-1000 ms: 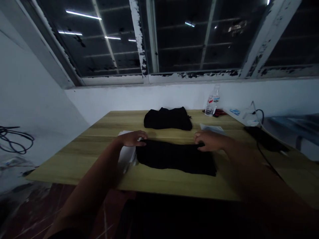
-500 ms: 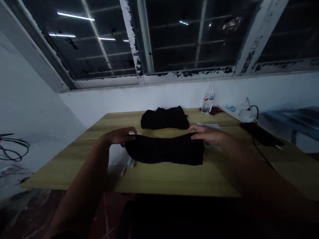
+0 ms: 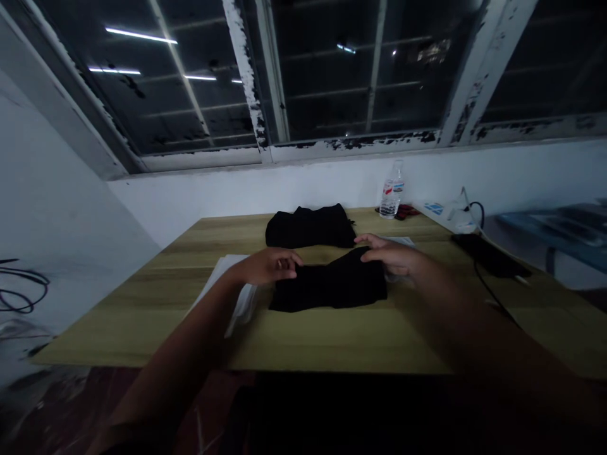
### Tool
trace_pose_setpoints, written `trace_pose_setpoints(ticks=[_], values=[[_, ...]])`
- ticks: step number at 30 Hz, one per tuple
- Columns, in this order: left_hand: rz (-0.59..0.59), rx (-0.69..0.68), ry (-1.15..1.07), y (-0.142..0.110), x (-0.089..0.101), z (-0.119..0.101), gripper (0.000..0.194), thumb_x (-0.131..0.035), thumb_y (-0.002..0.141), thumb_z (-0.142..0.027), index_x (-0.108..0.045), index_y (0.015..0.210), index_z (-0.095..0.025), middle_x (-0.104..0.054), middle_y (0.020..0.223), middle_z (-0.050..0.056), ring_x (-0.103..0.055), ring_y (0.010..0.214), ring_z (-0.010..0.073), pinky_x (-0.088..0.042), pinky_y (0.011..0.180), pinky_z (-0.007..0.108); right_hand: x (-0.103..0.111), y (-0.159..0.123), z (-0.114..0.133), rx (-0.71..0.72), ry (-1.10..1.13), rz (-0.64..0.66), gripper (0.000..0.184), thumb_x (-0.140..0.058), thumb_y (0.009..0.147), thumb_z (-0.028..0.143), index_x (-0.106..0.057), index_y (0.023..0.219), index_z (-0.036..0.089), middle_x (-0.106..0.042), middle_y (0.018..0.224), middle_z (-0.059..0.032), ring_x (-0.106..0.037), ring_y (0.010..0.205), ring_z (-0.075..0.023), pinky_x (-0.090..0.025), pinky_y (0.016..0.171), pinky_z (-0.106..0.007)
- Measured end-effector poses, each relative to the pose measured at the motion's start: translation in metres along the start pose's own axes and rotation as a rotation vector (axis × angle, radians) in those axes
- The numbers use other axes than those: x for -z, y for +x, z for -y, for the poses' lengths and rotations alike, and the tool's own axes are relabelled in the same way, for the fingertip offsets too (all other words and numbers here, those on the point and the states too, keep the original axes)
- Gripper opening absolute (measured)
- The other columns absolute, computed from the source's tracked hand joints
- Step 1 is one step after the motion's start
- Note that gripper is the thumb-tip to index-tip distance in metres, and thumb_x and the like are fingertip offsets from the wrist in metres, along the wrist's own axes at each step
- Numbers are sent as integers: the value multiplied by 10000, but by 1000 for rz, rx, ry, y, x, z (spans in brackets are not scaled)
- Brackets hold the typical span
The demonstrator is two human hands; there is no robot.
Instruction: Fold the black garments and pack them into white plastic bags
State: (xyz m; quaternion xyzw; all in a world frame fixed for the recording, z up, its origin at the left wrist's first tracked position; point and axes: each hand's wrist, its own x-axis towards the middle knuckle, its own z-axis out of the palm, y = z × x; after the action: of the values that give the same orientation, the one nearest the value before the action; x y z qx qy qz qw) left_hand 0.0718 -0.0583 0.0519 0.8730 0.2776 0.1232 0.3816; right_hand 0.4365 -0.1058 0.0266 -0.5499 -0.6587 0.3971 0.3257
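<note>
A black garment (image 3: 332, 287) lies partly folded on the wooden table (image 3: 332, 341) in front of me. My left hand (image 3: 268, 265) pinches its left upper edge, carried in toward the middle. My right hand (image 3: 391, 254) rests on its right upper corner with fingers closed on the cloth. A second black garment (image 3: 310, 227), folded, lies farther back on the table.
White plastic wrapping (image 3: 232, 287) lies under my left forearm. A water bottle (image 3: 391, 189) stands at the back right beside a small red item (image 3: 406, 212). A black device with a cable (image 3: 484, 253) lies at the right. Windows and a white wall are behind.
My left hand has carried the garment's left end rightward over the middle, making the cloth narrower. My right hand stayed at the right corner. The white wrapping is uncovered more.
</note>
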Motion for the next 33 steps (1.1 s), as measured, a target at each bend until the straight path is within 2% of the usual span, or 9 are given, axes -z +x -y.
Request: trace_pose_setpoints(ticks=[3, 7, 10, 13, 17, 21, 28, 30, 33], values=[[72, 36, 233, 11, -26, 19, 336, -722, 874, -373, -692, 1171, -219, -704, 980, 53, -656, 845, 179, -507, 752, 293, 6, 0, 3, -193, 255, 28, 523, -679, 727, 288, -571, 1238, 312, -714, 977, -11, -711, 916, -234, -582, 738, -333], [-88, -91, 304, 24, -48, 24, 315, -683, 902, -351, -704, 1184, -214, -692, 1096, 87, -649, 924, 194, -513, 820, 315, -11, 3, 22, -235, 349, -64, 536, -630, 760, 267, -544, 1288, 303, -705, 994, -40, -711, 890, -243, -580, 699, -345], [-377, -83, 286, 25, -37, 24, 291, -524, 991, -371, -713, 1132, -201, -706, 1120, 102, -659, 940, 199, -524, 825, 321, -47, 0, 46, -72, 539, -69, 615, -567, 857, 335, -400, 1449, 335, -697, 1147, -66, -726, 945, -248, -600, 787, -407], [-638, 65, 393, 9, -6, 35, 313, -461, 985, -353, -700, 1105, -190, -728, 1071, 95, -667, 924, 213, -527, 838, 337, -89, -8, 64, 187, 643, 141, 638, -539, 917, 395, -327, 1518, 364, -602, 1415, -90, -689, 1162, -270, -571, 961, -504], [-336, 259, 535, -24, 29, 52, 297, -546, 893, -345, -705, 1096, -197, -754, 1031, 76, -686, 875, 211, -519, 821, 322, -135, -18, 54, 485, 17, 38, 459, -575, 949, 427, -584, 1398, 333, -503, 1540, -98, -493, 1409, -315, -409, 1152, -571], [-3, 493, 640, -38, 36, 53, 356, -647, 808, -531, -724, 849, -187, -743, 812, 69, -648, 699, 209, -468, 664, 292, -157, -22, 30, 516, -558, 123, 508, -547, 989, 517, -607, 1443, 298, -473, 1602, -113, -364, 1492, -387, -262, 1202, -659], [16, 484, 712, -29, 26, 42, 249, -622, 751, -394, -668, 625, -184, -670, 656, 61, -575, 608, 196, -409, 605, 290, -109, -16, 28, 757, -383, 478, 331, -596, 985, 524, -789, 1137, 301, -759, 1232, -54, -643, 1202, -261, -469, 1067, -467], [3, 441, 694, -27, 24, 38, 182, -584, 763, -326, -680, 688, -191, -688, 720, 53, -595, 660, 203, -409, 634, 294, -92, -13, 27, 710, -354, 360, 268, -594, 994, 464, -797, 1047, 297, -775, 1111, -48, -691, 1052, -225, -516, 985, -415], [-108, 255, 680, -23, 18, 27, 152, -539, 812, -280, -669, 815, -201, -693, 806, 36, -607, 723, 199, -409, 674, 295, -79, -5, 19, 470, -467, -83, 275, -576, 985, 395, -765, 1135, 263, -737, 1146, -99, -677, 1086, -262, -515, 988, -437]])
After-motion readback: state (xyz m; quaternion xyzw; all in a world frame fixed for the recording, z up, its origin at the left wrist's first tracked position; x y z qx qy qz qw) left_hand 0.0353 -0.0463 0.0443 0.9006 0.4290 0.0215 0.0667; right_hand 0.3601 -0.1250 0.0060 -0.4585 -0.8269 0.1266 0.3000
